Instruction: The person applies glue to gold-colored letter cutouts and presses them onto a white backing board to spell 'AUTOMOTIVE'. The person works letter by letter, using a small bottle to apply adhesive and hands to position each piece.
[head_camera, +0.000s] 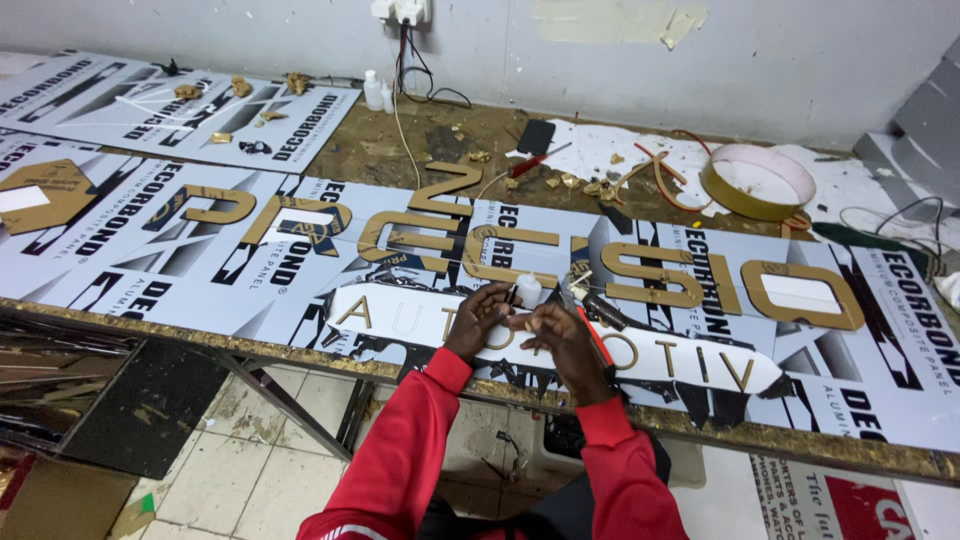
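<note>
Both hands are brought together just inside the near edge of the workbench (800, 440), above the white strip (560, 350) that carries the small gold letters (352, 312). The left hand (478, 318) is curled, its fingertips pinched toward the right hand (560, 338), and something tiny is held between them; what it is cannot be told, it is too small. The right hand is likewise closed in a pinch, thumb against forefinger. A small white bottle (527, 291) is seen just beyond the fingertips, almost touching them, and an orange-red pencil-like tool (597, 340) is laid just beside the right hand on the strip. Red sleeves (420, 440) are worn on both arms.

Further back, across the middle of the bench, large gold letters (640, 275) are set out in a row on printed protective sheeting (130, 250). Toward the far right corner a gold-rimmed round letter shell (757, 180) is placed on white paper. A red-handled screwdriver (535, 160) and a dark phone (536, 135) are left near the far edge, below the wall socket (405, 10).
</note>
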